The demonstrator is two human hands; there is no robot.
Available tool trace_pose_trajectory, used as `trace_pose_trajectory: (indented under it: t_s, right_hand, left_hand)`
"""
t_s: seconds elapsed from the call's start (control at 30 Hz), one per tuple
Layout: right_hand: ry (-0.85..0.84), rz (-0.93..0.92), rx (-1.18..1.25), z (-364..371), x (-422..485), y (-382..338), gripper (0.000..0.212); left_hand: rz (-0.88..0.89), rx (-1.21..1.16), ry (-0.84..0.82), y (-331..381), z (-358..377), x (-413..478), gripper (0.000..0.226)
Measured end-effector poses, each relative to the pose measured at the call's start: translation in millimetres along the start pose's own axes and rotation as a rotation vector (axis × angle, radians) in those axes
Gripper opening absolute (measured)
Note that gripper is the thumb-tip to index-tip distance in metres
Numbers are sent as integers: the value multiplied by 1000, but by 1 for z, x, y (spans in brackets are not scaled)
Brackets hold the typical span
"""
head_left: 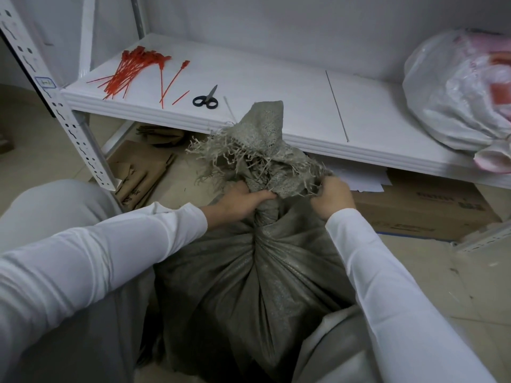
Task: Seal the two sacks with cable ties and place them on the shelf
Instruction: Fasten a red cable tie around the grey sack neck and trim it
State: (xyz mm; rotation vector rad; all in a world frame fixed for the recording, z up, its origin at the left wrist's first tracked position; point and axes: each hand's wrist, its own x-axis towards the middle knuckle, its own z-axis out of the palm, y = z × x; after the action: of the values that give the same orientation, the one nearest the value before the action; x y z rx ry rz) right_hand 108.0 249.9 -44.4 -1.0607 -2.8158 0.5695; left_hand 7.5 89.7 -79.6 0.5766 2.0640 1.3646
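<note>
A grey woven sack (249, 286) stands on the floor between my knees, its frayed mouth bunched upward. My left hand (240, 199) grips the gathered neck of the sack. My right hand (331, 197) pinches the frayed edge of the mouth on the right side. On the white shelf (276, 87) behind lies a pile of red cable ties (130, 70) at the left, with two loose ones beside it. A second sack, white and translucent (459, 89), lies on the shelf at the far right.
Black-handled scissors (206, 99) lie on the shelf near its front edge. A perforated white shelf post (55, 103) stands at the left. Flattened cardboard (143, 172) and a cardboard box (425, 208) lie on the floor under the shelf.
</note>
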Motion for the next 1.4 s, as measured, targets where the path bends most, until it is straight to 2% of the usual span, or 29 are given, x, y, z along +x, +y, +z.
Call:
trace_pose_trajectory:
  t_s: [0.1,0.17,0.23,0.27,0.33,0.4,0.47,0.53,0.63,0.8,1.0,1.07,1.13,1.2,1.27,1.4]
  right_hand:
    - [9,-176,-99,7,0,1,31]
    - [-7,-254,-122,12,-1,1,44]
    - [117,-282,-154,14,0,1,56]
    - [190,-272,-144,13,1,0,56]
    - [261,-233,-62,11,3,-2,52]
    - [236,-108,120,13,8,-2,51]
    - [142,99,362,13,8,-7,53]
    - [10,206,442,12,9,-6,60]
    - [-161,77,277,5,4,-4,51]
    - [-153,-140,23,9,3,0,21]
    - [-210,-202,-73,12,-5,-3,19]
    - [-224,-186,-91,11,-6,-3,19]
    - [-236,-160,-83,10,-7,-3,18]
    - [-247,-146,-79,12,-7,-1,16]
    - [-258,-152,-99,13,-7,0,17]
    - [-219,-189,-186,12,-9,1,27]
  left_hand:
    - [36,-14,-21,0,1,-2,39]
    - [37,-14,-14,0,0,-4,41]
    - [41,-34,-20,-1,0,-3,41]
    - [44,-43,-28,-2,0,-3,40]
    - [57,-40,-30,-2,1,-3,42]
    - [73,-38,-34,-4,1,-2,44]
    - [78,-45,-41,-3,1,-4,44]
    - [79,-52,-37,-3,2,-3,42]
    - [75,-53,-6,-3,4,-2,41]
    - [41,-109,49,-7,2,1,45]
    - [-30,-37,50,-8,1,8,50]
    - [-56,23,36,-6,0,8,63]
    - [-77,78,38,-6,-1,9,88]
    - [-97,132,34,-7,-2,9,98]
    - [-102,216,34,-6,-5,7,96]
    - [-36,436,63,-6,-6,8,72]
